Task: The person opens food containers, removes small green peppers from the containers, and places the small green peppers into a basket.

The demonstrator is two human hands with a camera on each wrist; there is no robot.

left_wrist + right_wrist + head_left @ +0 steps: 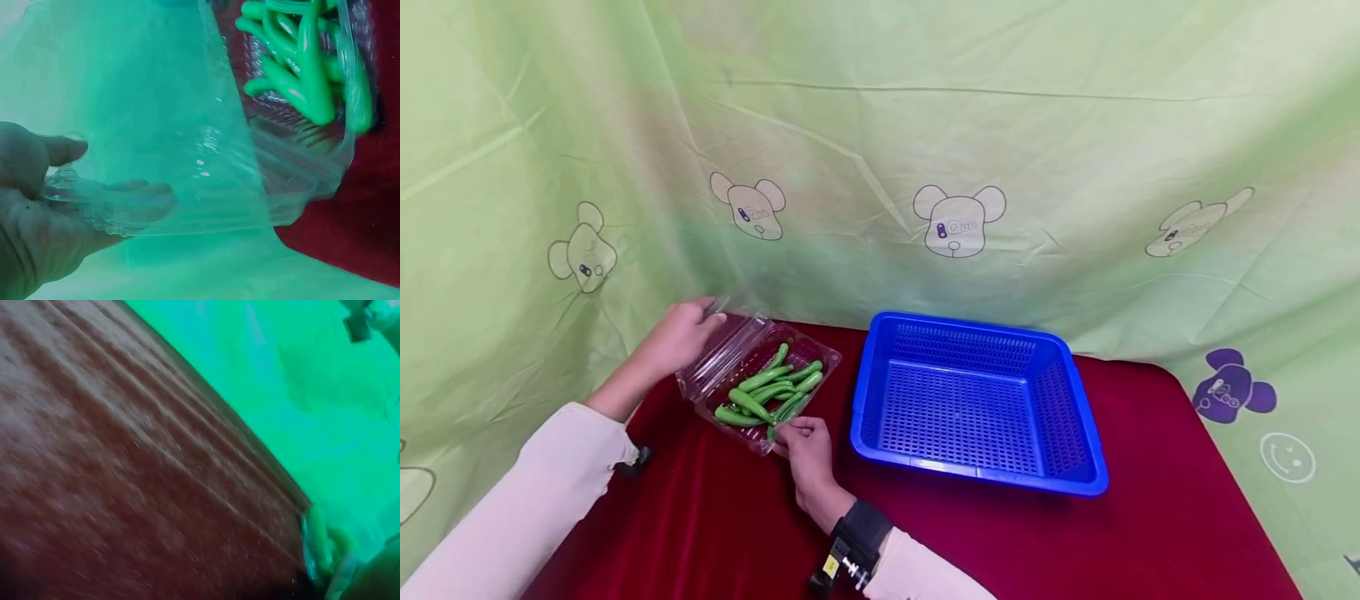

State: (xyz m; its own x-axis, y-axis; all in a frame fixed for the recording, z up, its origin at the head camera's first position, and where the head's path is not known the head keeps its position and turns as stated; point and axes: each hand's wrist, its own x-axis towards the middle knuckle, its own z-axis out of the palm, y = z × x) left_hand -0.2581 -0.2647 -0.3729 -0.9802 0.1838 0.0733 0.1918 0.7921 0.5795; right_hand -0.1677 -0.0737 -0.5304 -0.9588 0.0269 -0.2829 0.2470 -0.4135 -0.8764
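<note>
A clear plastic clamshell container (831, 358) lies at the table's left with its lid raised. Several green chili peppers (751, 406) are heaped inside it; the left wrist view shows these peppers (315, 69) at upper right. My left hand (681, 333) grips the lid's outer edge, the thumb on one side and the fingers seen through the clear lid (187, 156). At the near right corner of the container, my right hand (811, 458) pinches the rim with thumb and curled fingers, close to the pepper tips. Only a bit of that hand shows in the right wrist view.
A blue perforated plastic basket (977, 472) stands right of the container, close to my right hand. Dark red cloth (700, 517) covers the table. Green printed curtains (850, 125) hang right behind the table and along both sides.
</note>
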